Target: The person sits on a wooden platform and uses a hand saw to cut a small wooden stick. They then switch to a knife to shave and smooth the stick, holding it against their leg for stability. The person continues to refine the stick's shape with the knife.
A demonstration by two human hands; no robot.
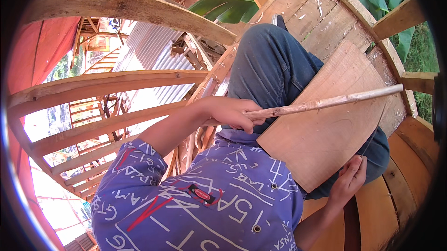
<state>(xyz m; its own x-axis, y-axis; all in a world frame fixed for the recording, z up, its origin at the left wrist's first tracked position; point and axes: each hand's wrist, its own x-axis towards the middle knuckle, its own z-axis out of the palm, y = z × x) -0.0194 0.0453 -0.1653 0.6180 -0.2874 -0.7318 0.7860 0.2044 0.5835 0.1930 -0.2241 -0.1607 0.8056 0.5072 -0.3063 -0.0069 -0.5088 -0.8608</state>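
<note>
Across my lap lies a flat, pale wooden board [321, 134], tilted, with curved grain lines. My left hand [235, 113] is wrapped round one end of a long, slightly knobbly wooden stick [335, 100]. The stick passes over the board, and its other end reaches beyond the board's far right side. From near that end a thin cord or wire [368, 145] runs down past the board's right edge. My right hand [351, 176], beside my right knee, pinches the lower end of this line between its fingers. Whether it is string or wire, I cannot tell.
Curved timber ribs [111, 83] rise on the left, and more planks [377, 204] lie at the lower right. Wood shavings lie on the plank floor [316, 18] ahead. Beyond are corrugated metal sheets [144, 50], a red tarp [51, 50] and large green leaves [228, 6].
</note>
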